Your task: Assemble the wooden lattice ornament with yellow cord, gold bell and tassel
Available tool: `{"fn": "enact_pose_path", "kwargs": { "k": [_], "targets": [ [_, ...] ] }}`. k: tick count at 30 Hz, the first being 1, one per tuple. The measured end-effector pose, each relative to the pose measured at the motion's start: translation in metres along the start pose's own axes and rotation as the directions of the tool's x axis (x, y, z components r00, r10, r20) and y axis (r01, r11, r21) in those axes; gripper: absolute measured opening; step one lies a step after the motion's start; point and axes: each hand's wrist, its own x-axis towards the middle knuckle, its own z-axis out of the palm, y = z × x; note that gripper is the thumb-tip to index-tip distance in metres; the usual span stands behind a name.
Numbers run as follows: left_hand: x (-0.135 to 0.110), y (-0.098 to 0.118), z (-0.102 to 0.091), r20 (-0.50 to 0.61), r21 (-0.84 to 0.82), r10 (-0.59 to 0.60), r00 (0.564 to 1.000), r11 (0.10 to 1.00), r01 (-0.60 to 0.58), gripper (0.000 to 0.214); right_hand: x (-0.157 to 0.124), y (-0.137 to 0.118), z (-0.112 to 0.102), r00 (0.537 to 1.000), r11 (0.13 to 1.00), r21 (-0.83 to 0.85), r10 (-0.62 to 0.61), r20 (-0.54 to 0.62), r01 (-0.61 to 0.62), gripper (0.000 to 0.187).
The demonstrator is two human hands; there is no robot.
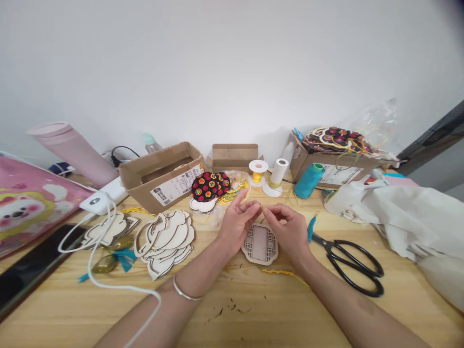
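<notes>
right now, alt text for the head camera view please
The left hand and right hand meet fingertip to fingertip over a small wooden lattice piece on a wooden table. Black scissors lie to their right, pale wooden cutouts to their left.

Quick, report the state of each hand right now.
Left hand: fingertips pinched shut above the wooden lattice piece; what they pinch is too fine to tell.
Right hand: pinched shut the same way, fingertips meeting the left's.
</notes>
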Motion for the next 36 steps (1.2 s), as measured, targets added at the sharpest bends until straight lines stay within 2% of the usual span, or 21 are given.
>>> {"fn": "enact_pose_path", "kwargs": {
  "k": [10,18,26,36],
  "targets": [
    [-0.004,0.001,0.000,0.013,0.056,0.007,1.000,0.998,-0.008,0.067,0.001,0.002,0.000,1.000,1.000,0.015,-0.023,0.015,0.023,0.017],
    [-0.004,0.007,0.001,-0.037,0.156,0.015,0.999,0.988,-0.009,0.076,0.001,0.003,-0.003,0.998,0.997,-0.060,-0.052,0.022,0.053,0.019],
    [-0.005,0.007,-0.001,-0.007,0.251,0.071,0.997,0.966,-0.067,0.071,0.000,0.006,-0.004,0.989,0.981,-0.122,-0.148,0.028,0.150,0.015],
    [-0.007,0.011,0.005,0.018,0.365,0.118,0.993,0.924,-0.116,0.068,0.003,0.008,-0.006,0.984,0.965,-0.193,-0.171,0.054,0.178,0.017]
  ]
}}
